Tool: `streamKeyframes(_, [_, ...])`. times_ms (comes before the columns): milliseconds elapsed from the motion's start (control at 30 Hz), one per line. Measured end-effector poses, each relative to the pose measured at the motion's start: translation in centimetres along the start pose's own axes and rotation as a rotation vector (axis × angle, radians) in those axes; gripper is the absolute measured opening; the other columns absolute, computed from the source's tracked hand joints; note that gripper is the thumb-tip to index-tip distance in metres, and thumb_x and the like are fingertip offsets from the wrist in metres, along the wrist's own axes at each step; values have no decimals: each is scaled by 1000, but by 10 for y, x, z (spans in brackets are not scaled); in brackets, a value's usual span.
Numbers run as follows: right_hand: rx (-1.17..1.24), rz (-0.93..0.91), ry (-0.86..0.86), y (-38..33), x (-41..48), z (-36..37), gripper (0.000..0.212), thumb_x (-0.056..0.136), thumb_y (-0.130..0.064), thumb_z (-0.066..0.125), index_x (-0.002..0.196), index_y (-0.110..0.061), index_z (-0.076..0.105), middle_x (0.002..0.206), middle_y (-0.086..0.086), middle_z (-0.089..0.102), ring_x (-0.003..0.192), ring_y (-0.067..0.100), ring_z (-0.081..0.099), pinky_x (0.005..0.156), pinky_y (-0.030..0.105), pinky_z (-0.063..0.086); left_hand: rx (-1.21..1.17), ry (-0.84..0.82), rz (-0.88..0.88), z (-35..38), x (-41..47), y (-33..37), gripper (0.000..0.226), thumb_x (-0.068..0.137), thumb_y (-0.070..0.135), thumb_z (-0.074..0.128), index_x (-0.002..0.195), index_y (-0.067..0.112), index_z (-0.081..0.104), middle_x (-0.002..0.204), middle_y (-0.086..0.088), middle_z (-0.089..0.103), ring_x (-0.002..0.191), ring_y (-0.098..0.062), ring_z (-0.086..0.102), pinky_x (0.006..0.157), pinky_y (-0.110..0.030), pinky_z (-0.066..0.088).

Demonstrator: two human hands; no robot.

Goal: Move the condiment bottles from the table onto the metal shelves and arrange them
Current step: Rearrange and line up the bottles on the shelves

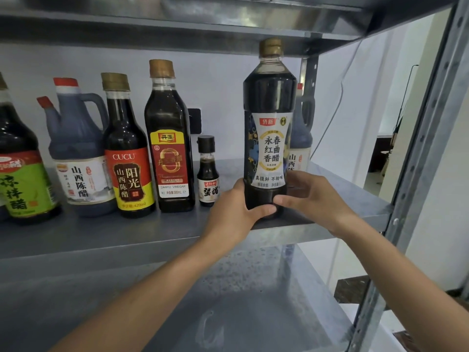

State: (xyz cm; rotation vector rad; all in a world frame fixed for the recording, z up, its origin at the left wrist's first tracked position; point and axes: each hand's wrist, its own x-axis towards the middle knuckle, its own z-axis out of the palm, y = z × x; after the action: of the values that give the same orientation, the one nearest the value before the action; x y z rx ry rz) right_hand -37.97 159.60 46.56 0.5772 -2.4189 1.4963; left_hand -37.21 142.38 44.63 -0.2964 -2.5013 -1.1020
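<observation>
A tall dark vinegar bottle (269,102) with a gold cap and a white label stands upright near the front right of the middle metal shelf (101,232). My left hand (236,209) wraps its base from the left, and my right hand (309,196) grips the base from the right. Along the shelf to the left stand a tiny black-capped bottle (208,174), a tall red-and-yellow-labelled vinegar bottle (170,143), a CUCU bottle (128,153), a red-capped jug with a handle (78,151) and a green-labelled bottle (20,168). Another jug (302,138) is partly hidden behind the held bottle.
The shelf above (177,34) hangs just over the tall bottle's cap. A perforated metal upright (416,174) runs down the right side. A lower shelf (228,313) lies beneath my forearms. A black wall socket (194,120) and a white cable (337,105) sit behind.
</observation>
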Motion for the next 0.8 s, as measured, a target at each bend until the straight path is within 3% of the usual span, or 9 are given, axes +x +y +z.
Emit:
streamKeyframes(200, [-70, 5, 30, -5, 6, 12, 51, 76, -19, 77, 123, -19, 59, 118, -5, 66, 105, 9, 63, 98, 37, 49, 378, 113, 85, -17, -5, -11, 56, 78, 61, 60, 118, 21, 59, 103, 3, 68, 92, -17, 63, 72, -32, 51])
streamKeyframes(300, [-183, 11, 131, -13, 2, 18, 62, 71, -25, 81, 126, -21, 54, 121, -8, 59, 102, 9, 58, 87, 22, 47, 302, 246, 242, -33, -4, -22, 44, 82, 53, 60, 104, 16, 68, 97, 0, 70, 85, -16, 64, 72, -35, 54])
streamKeyframes(400, [-262, -12, 236, -17, 0, 32, 78, 64, -32, 85, 129, -22, 43, 119, -13, 52, 108, 10, 53, 88, 24, 44, 494, 579, 519, -52, 10, -33, 32, 89, 33, 57, 108, 9, 67, 111, -9, 66, 103, -25, 60, 75, -36, 54])
streamKeyframes(467, [-305, -24, 289, -15, 1, 38, 73, 64, -34, 85, 123, -21, 44, 122, -7, 56, 111, 15, 54, 90, 30, 46, 615, 714, 590, -62, 21, -38, 33, 89, 22, 61, 120, 8, 61, 130, -14, 56, 122, -29, 44, 94, -41, 46])
streamKeyframes(533, [-324, -24, 321, -13, 5, 42, 67, 65, -34, 84, 118, -19, 46, 121, -2, 58, 109, 19, 56, 87, 33, 48, 703, 757, 574, -71, 30, -40, 44, 90, 24, 60, 131, 11, 53, 143, -16, 44, 133, -31, 29, 108, -45, 34])
streamKeyframes(667, [-394, -70, 353, -9, 13, 51, 65, 68, -32, 82, 119, -13, 46, 119, 3, 58, 107, 20, 56, 79, 25, 40, 770, 680, 407, -77, 36, -41, 60, 89, 37, 59, 143, 22, 39, 156, -18, 19, 142, -38, 10, 115, -47, 13])
streamKeyframes(800, [-383, -83, 362, -5, 24, 58, 68, 67, -32, 83, 121, -12, 47, 119, 4, 60, 106, 23, 59, 84, 34, 50, 771, 651, 399, -75, 35, -43, 47, 91, 36, 56, 136, 23, 50, 157, -19, 14, 143, -43, 8, 114, -53, 13])
